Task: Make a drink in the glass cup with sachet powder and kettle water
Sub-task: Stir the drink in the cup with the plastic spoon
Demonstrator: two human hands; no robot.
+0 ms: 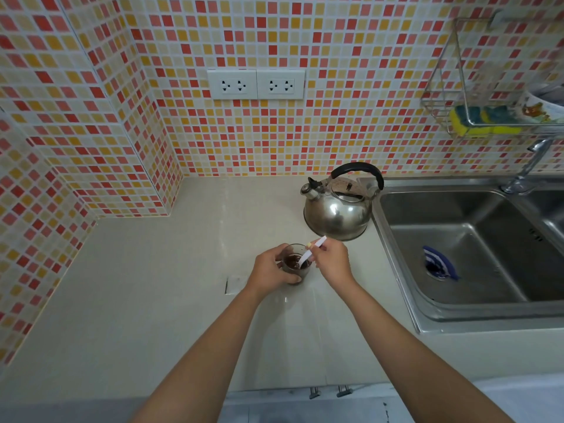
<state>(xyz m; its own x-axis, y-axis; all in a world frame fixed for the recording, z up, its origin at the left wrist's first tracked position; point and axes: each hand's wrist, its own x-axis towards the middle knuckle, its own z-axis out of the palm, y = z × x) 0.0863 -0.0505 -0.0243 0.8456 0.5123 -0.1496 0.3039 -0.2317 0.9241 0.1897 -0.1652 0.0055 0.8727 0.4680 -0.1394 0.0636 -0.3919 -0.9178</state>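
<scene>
Hands: left (270, 270) grips glass cup (295, 264) of brown liquid; right (331, 261) dips sachet (311, 251).

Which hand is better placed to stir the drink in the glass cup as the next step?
The right hand. It already pinches the white sachet, whose lower end dips into the dark drink in the glass cup. The left hand is wrapped around the cup and steadies it on the counter.

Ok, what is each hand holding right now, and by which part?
The left hand wraps around the side of the glass cup. The right hand pinches the upper end of a white spoon, its lower end in the dark drink.
</scene>
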